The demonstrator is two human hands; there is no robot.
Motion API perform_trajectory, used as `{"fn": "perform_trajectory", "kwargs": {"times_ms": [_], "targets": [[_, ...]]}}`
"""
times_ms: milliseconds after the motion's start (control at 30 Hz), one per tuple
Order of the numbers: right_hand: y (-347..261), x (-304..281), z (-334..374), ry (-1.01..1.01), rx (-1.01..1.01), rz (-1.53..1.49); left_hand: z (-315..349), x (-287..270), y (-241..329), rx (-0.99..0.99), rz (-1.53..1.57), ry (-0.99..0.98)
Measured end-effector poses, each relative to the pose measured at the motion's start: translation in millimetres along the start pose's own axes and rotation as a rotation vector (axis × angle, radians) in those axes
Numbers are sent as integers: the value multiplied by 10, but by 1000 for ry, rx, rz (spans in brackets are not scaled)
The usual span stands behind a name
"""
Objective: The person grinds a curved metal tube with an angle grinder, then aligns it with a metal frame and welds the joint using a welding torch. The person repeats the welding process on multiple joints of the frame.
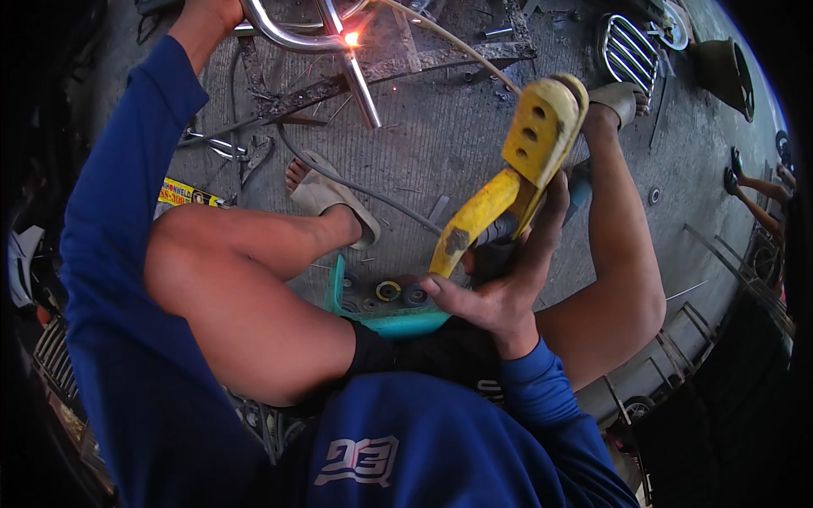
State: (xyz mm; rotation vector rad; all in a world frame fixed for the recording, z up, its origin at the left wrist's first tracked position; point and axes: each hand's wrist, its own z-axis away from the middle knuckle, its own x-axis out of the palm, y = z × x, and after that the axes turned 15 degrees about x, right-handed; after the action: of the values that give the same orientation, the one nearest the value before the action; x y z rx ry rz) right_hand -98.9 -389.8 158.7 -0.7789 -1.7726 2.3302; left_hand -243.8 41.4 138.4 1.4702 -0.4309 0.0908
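Observation:
A yellow electrode holder (542, 127) is gripped in my right hand (504, 296), its thumb against the lower yellow lever. From its jaws a thin welding rod (461, 44) slants up and left. Near the rod's far end a bright orange-white glow (351, 38) burns where a bent shiny tube (288, 32) meets a straight shiny tube (362, 89). My left hand (218, 10) is beside the bent tube at the top edge. Its fingers are cut off by the frame, so its grip does not show.
Rough steel bars (398, 72) lie under the tubes. A dark cable (364, 188) runs over the concrete. Between my legs sits a teal tray (398, 323) with discs. A chrome grille (628, 51) and a dark bucket (728, 76) stand far right; another person's legs (758, 199) show beyond.

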Motion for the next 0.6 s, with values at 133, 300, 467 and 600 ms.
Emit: {"fn": "perform_trajectory", "kwargs": {"times_ms": [133,300,467,600], "targets": [[-82,207,68,-22,181,-221,-52,-43,-60,12,37,-11],[53,509,166,54,147,-208,-154,-147,-117,-20,67,1],[252,539,198,64,167,-106,-181,-224,-160,-52,91,52],[287,537,216,54,163,-138,-188,-273,-173,-48,90,56]]}}
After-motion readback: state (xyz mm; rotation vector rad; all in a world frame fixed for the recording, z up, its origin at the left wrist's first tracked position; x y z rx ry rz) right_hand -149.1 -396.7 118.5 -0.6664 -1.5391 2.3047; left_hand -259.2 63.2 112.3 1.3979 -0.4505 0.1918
